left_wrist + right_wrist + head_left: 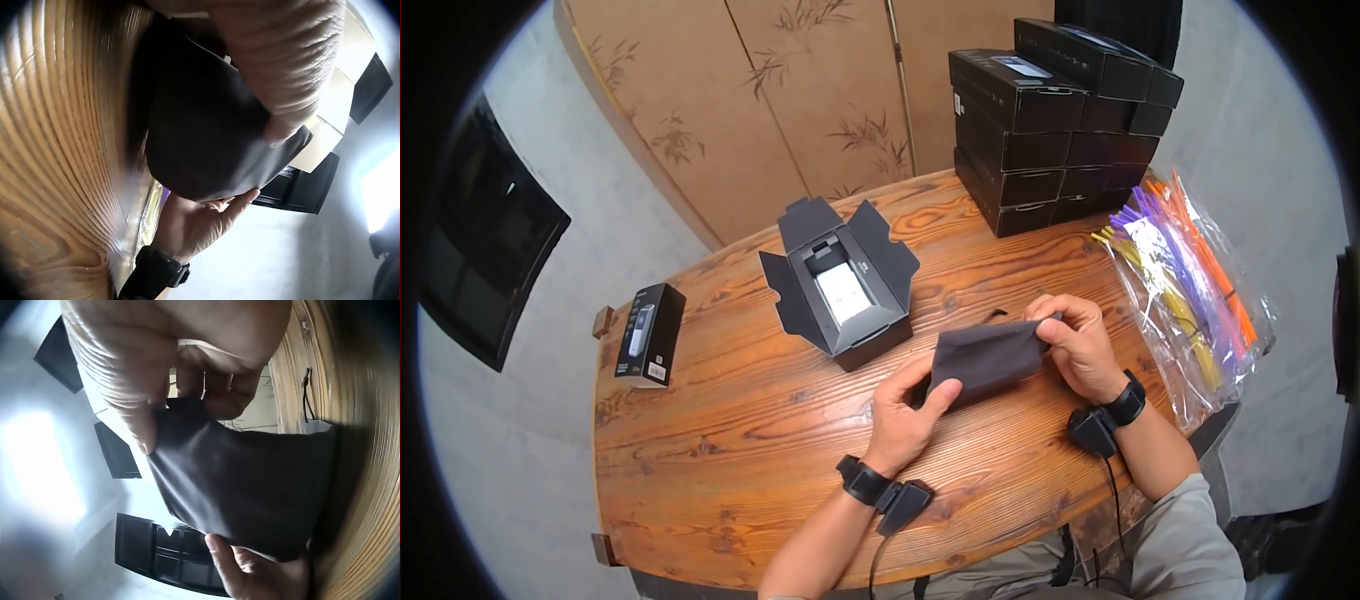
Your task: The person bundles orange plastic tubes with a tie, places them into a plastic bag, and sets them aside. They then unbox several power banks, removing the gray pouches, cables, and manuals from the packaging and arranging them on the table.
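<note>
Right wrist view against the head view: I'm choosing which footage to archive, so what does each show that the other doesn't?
Only the right wrist view shows the bright light off to one side.

Only the head view clearly shows the open box, the stacked black boxes and the bagged coloured sticks.

Both show the dark fabric piece, the right hand pinching one end, the left hand gripping the other, and the wooden table.
</note>
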Demonstrator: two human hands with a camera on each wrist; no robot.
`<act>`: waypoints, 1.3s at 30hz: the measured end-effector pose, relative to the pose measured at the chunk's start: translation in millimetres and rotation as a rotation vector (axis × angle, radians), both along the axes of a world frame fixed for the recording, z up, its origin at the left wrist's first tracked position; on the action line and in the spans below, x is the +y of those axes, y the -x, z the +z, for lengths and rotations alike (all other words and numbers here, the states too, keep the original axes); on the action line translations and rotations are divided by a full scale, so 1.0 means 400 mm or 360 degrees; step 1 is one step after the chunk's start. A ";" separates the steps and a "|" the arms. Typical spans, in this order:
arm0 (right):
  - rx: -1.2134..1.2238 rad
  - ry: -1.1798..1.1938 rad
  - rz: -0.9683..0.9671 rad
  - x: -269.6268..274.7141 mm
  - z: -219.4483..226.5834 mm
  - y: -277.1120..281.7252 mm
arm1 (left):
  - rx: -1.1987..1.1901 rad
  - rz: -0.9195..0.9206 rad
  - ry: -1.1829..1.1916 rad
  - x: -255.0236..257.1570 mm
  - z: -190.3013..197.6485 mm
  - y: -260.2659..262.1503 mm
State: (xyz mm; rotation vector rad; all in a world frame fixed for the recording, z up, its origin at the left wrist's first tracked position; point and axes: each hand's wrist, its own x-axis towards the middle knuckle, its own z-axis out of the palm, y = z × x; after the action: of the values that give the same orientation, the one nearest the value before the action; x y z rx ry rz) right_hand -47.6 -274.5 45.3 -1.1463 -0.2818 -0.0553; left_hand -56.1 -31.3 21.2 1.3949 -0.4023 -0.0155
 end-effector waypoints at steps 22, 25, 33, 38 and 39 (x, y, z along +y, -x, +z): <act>0.0196 0.0020 0.0128 0.009 0.006 0.010 | 0.0069 -0.0102 0.0038 0.005 -0.009 -0.003; 0.0423 -0.0183 0.0195 0.011 0.021 0.014 | 0.0015 -0.0079 -0.0028 0.010 -0.014 -0.007; 0.0207 0.0672 0.0077 0.030 0.034 0.008 | -0.0029 0.0187 -0.0016 0.009 -0.002 -0.005; 0.0252 0.0673 0.0016 0.029 0.034 0.007 | -0.0048 0.0387 -0.0008 0.012 -0.004 -0.005; 0.0280 0.0668 0.0053 0.028 0.032 0.005 | -0.0041 0.0433 0.0013 0.012 -0.005 -0.005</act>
State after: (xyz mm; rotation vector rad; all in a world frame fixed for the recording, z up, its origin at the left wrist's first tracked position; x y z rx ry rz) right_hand -49.4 -263.4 58.3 -1.5524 -0.1585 0.1403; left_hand -53.9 -26.5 19.2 1.4333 -0.2309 0.2261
